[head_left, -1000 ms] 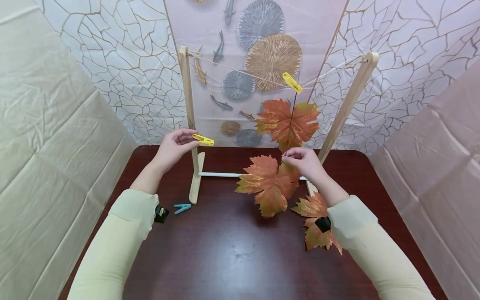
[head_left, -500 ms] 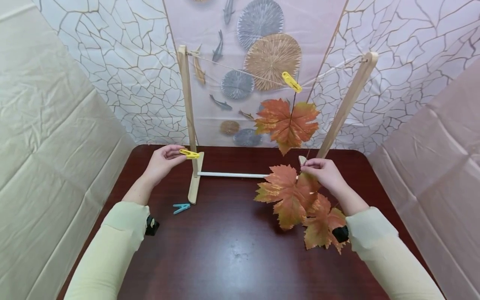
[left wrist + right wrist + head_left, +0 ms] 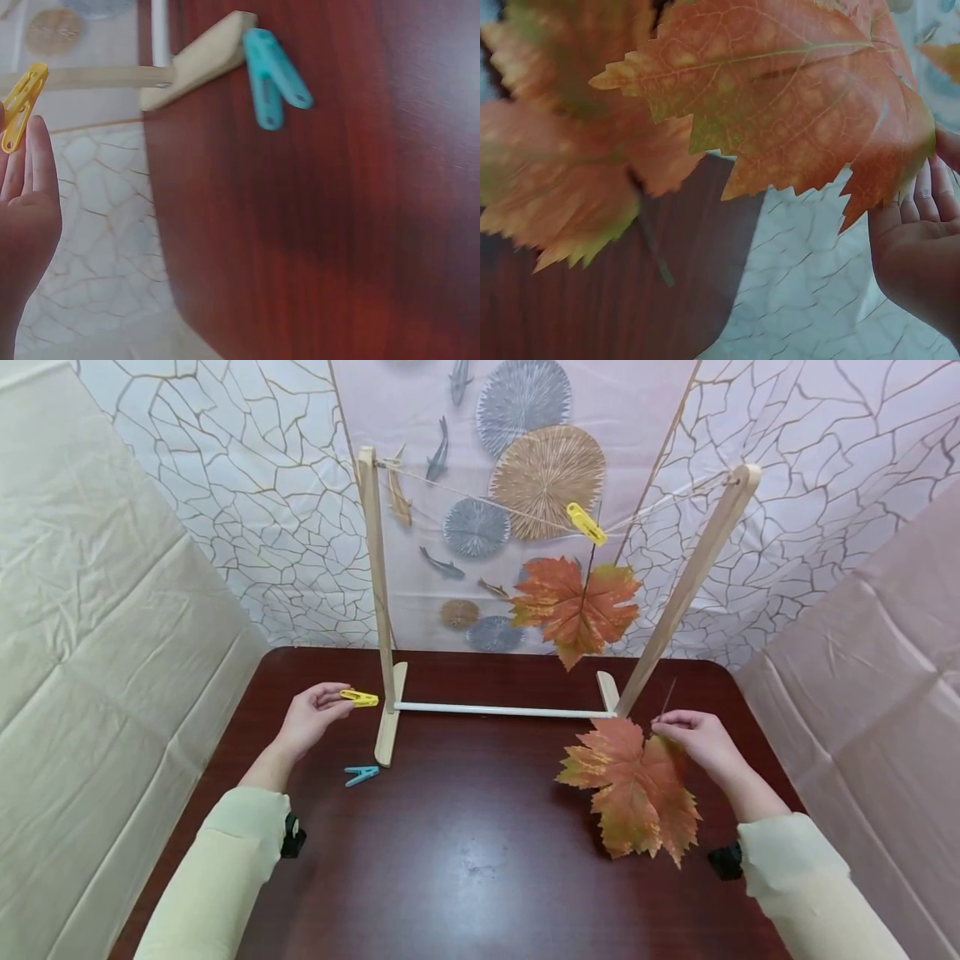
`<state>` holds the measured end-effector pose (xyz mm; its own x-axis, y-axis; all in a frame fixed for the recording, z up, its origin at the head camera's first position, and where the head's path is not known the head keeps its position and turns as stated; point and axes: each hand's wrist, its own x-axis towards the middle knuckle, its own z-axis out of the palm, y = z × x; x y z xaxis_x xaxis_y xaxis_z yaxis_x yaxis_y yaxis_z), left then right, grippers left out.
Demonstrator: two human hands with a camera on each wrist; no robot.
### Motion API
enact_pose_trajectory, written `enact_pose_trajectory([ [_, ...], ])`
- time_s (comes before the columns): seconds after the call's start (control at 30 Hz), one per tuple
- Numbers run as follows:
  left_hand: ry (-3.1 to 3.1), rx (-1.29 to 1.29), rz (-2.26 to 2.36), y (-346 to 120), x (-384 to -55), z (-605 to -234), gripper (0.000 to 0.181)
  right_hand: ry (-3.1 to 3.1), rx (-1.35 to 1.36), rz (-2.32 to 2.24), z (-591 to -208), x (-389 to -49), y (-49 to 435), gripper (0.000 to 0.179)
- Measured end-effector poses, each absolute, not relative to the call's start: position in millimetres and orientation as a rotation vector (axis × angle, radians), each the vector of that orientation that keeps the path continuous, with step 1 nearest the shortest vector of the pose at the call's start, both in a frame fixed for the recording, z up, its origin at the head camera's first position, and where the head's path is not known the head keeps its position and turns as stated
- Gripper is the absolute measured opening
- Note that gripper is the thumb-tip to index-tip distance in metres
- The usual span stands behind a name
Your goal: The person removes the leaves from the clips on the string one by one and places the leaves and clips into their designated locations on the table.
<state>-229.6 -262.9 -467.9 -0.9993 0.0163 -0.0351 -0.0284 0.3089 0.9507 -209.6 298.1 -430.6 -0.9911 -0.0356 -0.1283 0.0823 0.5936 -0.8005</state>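
Between thumb and fingers, my left hand (image 3: pixel 311 718) pinches a yellow clothespin (image 3: pixel 359 697), left of the frame's left post. My right hand (image 3: pixel 697 739) pinches the thin stem of an orange artificial maple leaf (image 3: pixel 626 777), which hangs low over the right of the table. Another maple leaf (image 3: pixel 577 172) lies on the table beneath it, seen in the right wrist view and mostly covered in the head view. A second yellow clothespin (image 3: pixel 587 523) clips a third maple leaf (image 3: pixel 576 610) by its stem to the string (image 3: pixel 480 497).
A wooden frame with a left post (image 3: pixel 377 577), a right post (image 3: pixel 686 585) and a white bottom rod (image 3: pixel 502 710) stands at the table's back. A blue clothespin (image 3: pixel 362 775) lies on the dark red table (image 3: pixel 420 877) near the left foot.
My right hand has moved right and down with its maple leaf, now over the one on the table. My left hand has lowered and moved left, still holding the yellow clothespin.
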Motion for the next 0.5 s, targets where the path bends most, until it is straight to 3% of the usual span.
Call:
enact_pose_trajectory([
  [0.5, 2.524, -0.191, 1.718, -281.1, -218.2, -516.7, 0.047, 2.688, 0.154, -1.177, -462.3, -200.3, 333.0, 0.047],
])
